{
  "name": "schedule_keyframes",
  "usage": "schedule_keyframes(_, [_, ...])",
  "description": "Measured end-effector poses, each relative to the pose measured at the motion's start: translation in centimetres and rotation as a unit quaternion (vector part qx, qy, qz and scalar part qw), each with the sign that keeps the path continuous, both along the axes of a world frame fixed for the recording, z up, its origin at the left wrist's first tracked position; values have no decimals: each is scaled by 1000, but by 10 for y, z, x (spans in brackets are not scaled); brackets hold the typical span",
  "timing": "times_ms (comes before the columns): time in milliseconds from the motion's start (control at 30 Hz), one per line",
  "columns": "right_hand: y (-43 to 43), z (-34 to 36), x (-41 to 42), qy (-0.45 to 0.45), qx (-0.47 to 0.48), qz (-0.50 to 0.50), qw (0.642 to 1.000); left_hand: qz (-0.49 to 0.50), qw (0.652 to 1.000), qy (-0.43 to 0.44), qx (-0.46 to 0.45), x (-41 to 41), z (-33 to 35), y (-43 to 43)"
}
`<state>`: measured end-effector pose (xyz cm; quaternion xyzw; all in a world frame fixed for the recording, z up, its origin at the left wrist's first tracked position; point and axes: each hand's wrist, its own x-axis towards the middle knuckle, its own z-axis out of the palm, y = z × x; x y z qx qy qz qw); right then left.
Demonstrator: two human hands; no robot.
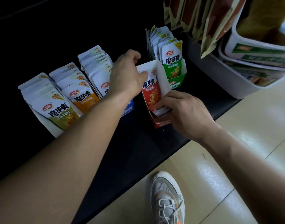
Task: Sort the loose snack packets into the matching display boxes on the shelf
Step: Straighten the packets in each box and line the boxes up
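The left hand (129, 73) curls over the white top of a red packet (150, 92), thumb pressed on its front. The right hand (183, 110) pinches the same packet's lower edge, fingers bent tight. The packet stands tilted inside the red display box (159, 122) on the black shelf (138, 143). Just to the right is the green box (175, 81), full of green packets (171, 62). Left of the forearm are rows of orange packets (83, 96) and olive packets (57, 110), with a blue box (129, 109) partly hidden behind the wrist.
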<state>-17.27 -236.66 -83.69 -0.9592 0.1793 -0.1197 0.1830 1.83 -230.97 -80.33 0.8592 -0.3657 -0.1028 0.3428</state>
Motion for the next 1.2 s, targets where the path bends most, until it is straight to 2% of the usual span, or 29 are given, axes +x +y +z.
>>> schedule_keyframes(67, [-2,1,0,-2,-9,0,1000,-19,995,-27,95,9,-2,-17])
schedule_keyframes(133, [-1,2,1,2,-18,8,1000,-27,988,-25,152,13,-3,-27])
schedule_keyframes(300, [2,2,2,9,-24,24,999,2,985,-43,170,17,-8,-38])
schedule_keyframes(467, [3,0,5,13,-34,31,999,29,992,-47,114,23,-16,-32])
schedule_keyframes(767, [6,5,12,39,-55,23,997,-73,994,-74,40,20,-10,-11])
schedule_keyframes(867, [4,7,15,40,-73,15,996,-65,994,-76,-41,14,-8,-4])
schedule_keyframes(1000, [7,8,12,8,-77,9,997,-28,987,-72,-139,10,4,5])
schedule_keyframes(1200, [18,-10,-7,-45,-122,-9,991,-19,986,-36,-162,12,10,22])
